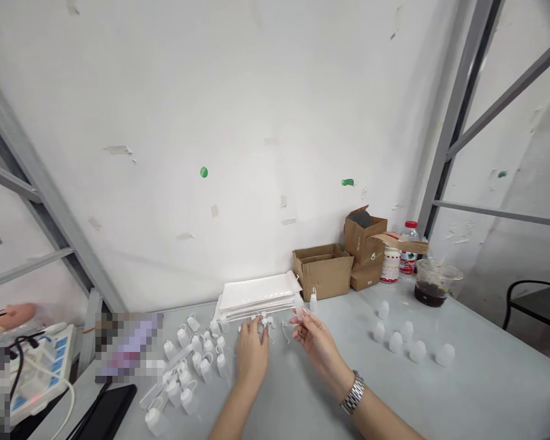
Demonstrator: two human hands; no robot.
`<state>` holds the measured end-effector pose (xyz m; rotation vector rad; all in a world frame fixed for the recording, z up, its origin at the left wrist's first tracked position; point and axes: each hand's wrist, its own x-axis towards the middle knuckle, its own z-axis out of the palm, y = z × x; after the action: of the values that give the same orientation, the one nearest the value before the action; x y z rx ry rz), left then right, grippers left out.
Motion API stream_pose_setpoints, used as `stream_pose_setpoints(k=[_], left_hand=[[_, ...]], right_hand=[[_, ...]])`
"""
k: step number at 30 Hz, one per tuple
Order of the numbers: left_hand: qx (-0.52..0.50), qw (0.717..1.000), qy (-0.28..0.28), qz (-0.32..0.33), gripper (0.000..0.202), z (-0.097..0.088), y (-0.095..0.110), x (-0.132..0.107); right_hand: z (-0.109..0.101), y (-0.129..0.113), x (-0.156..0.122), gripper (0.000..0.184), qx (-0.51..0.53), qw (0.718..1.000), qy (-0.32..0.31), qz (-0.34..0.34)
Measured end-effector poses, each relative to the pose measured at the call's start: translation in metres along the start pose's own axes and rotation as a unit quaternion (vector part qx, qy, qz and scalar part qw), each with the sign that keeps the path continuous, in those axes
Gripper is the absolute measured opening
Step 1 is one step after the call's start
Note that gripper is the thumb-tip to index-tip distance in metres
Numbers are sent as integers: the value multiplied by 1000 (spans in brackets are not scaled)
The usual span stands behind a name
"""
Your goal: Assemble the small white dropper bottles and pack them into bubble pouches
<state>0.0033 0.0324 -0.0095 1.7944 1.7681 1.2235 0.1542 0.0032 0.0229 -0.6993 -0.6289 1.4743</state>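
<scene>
A small dropper bottle (299, 313) is pinched between thumb and fingertips of the right hand (314, 339), just above the grey table (486, 385), near its middle; the left hand (252, 351) is drawn narrow, its fingertips on a tiny white cap piece (264, 319), though it cannot be told whether this is gripped or only touched. The bottle is judged light, thin-walled, somewhat squeezable and smooth; it is best taken by its body, not by the loose tethered cap. More open bottles (192, 360) are scattered to the left, capped ones (407, 342) well apart to the right, with a stack of white packs (261, 292) just behind the hands; the pieces between the fingers are too small and blurred to be made out, and a patch at the left is pixelated.
</scene>
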Motion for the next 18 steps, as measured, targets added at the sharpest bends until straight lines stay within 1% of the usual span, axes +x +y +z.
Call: stream_pose_setpoints(k=[1,3,5,7,9,11,15,18], left_hand=[[50,998,0,38,36,1,0,-1],[115,988,-11,98,37,3,1,-1],[159,977,-33,140,40,5,2,0],[199,964,-61,163,43,6,2,3],[236,954,-83,167,46,6,0,5],[264,946,-92,165,46,6,-2,5],[282,940,-85,170,37,3,-5,5],[288,942,-74,157,32,2,-7,5]], right_hand=[[0,0,0,36,1,1000,3,2],[0,1,-1,36,1,1000,4,4],[0,2,-2,36,-4,1000,3,5],[1,4,-2,36,-13,1000,-2,8],[2,5,-2,35,-23,1000,-9,9],[2,7,-3,35,-33,999,-17,11],[2,11,-3,36,-45,999,-23,17],[2,11,-3,35,-50,998,-21,23]])
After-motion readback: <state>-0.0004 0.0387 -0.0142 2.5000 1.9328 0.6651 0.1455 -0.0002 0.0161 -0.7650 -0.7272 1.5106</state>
